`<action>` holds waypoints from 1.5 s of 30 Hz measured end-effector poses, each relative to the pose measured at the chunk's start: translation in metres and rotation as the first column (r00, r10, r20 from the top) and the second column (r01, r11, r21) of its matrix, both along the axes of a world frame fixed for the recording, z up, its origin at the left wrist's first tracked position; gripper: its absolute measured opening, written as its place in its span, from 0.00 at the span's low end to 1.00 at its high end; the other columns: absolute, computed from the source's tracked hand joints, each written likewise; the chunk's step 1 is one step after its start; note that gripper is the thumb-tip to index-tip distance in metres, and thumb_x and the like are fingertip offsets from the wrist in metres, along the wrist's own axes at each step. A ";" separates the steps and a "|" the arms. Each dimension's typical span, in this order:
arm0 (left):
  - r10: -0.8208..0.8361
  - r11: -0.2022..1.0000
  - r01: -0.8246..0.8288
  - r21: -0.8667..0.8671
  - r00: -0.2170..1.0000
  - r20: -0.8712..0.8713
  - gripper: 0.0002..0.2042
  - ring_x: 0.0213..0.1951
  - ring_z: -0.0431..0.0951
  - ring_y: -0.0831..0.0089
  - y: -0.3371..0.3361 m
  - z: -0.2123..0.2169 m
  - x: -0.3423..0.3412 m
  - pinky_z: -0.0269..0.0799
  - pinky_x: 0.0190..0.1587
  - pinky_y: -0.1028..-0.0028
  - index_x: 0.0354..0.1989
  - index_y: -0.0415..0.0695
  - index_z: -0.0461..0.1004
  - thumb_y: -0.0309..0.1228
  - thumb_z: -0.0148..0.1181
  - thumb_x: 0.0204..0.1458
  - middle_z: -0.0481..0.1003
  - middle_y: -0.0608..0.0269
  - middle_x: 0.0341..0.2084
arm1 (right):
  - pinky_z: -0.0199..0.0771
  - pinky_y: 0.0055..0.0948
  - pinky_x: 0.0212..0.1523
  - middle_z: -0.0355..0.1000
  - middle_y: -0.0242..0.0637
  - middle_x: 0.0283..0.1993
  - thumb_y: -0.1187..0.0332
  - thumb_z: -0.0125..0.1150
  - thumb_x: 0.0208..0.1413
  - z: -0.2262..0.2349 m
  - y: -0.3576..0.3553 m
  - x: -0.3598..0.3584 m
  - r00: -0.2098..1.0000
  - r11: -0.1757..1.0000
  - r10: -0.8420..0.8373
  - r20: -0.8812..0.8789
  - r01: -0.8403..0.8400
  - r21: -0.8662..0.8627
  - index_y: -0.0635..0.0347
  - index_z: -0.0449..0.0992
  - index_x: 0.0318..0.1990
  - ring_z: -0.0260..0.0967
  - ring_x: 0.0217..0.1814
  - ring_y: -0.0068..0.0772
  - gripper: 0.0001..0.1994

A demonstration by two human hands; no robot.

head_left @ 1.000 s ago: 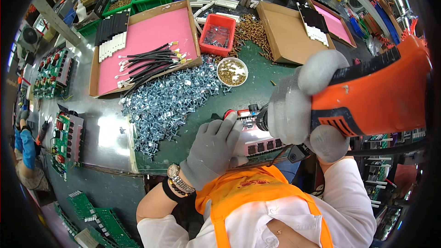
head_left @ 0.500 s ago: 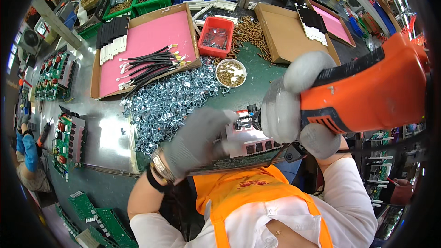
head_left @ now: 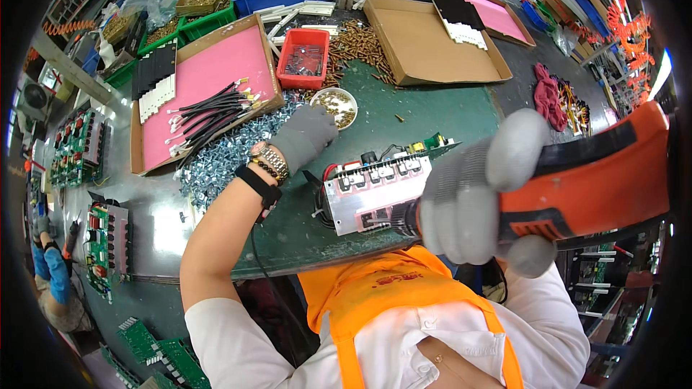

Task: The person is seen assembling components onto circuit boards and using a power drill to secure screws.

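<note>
My right hand [head_left: 468, 202] is wrapped round an orange and black power screwdriver [head_left: 591, 180], held nearly level. Its bit end points left at the lower edge of a silver heatsink plate [head_left: 360, 205], over small black parts; contact is hard to make out. That plate belongs to a circuit board assembly [head_left: 389, 166] lying on the bench. My left hand [head_left: 306, 135], in a grey glove, is at the near-left rim of a white bowl [head_left: 335, 104] of small brass screws. Its fingers are drawn together, tips hidden, and anything in them cannot be seen.
A heap of silver screws [head_left: 223, 166] lies left of my left hand, beside a pink-lined carton [head_left: 223, 65] with black cables. Beyond the bowl are a red bin [head_left: 303, 57], a pile of brass fasteners [head_left: 357, 47] and a cardboard tray [head_left: 432, 47]. More circuit boards [head_left: 108, 245] stand left.
My left hand has moved from the board up and away to the screw bowl. The screwdriver has come lower, its bit end now at the plate's near edge. The view has shifted slightly.
</note>
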State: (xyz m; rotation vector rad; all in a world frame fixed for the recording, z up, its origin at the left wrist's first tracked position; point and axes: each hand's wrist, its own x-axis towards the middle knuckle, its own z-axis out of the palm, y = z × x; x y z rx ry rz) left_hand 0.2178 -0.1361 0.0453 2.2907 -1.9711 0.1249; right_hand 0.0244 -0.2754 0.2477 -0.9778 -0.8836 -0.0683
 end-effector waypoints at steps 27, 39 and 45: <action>-0.168 0.747 -0.614 0.254 -0.545 -0.821 0.13 0.27 0.78 0.76 0.077 0.111 -0.195 0.76 0.28 0.78 0.46 0.35 0.72 0.25 0.56 0.53 0.80 0.55 0.31 | 0.78 0.31 0.20 0.75 0.34 0.21 0.69 0.67 0.54 0.021 -0.027 -0.031 0.985 0.999 0.032 0.170 -0.031 -0.005 0.54 0.58 0.53 0.72 0.17 0.31 0.24; 0.024 0.779 -0.546 0.308 -0.464 -0.886 0.17 0.30 0.79 0.78 0.067 0.119 -0.193 0.76 0.31 0.80 0.52 0.34 0.67 0.25 0.59 0.54 0.79 0.58 0.32 | 0.66 0.27 0.17 0.69 0.30 0.18 0.64 0.67 0.54 0.005 -0.007 -0.039 0.965 0.959 -0.264 -0.013 0.264 0.106 0.58 0.55 0.61 0.64 0.14 0.27 0.32; 0.267 0.855 -0.507 0.110 0.248 -0.931 0.22 0.20 0.78 0.69 0.057 0.104 -0.203 0.73 0.25 0.70 0.56 0.42 0.67 0.27 0.62 0.51 0.77 0.58 0.20 | 0.60 0.26 0.17 0.66 0.28 0.18 0.61 0.67 0.54 -0.001 -0.008 -0.045 0.882 0.900 -0.427 -0.201 0.436 0.000 0.58 0.57 0.62 0.60 0.14 0.25 0.33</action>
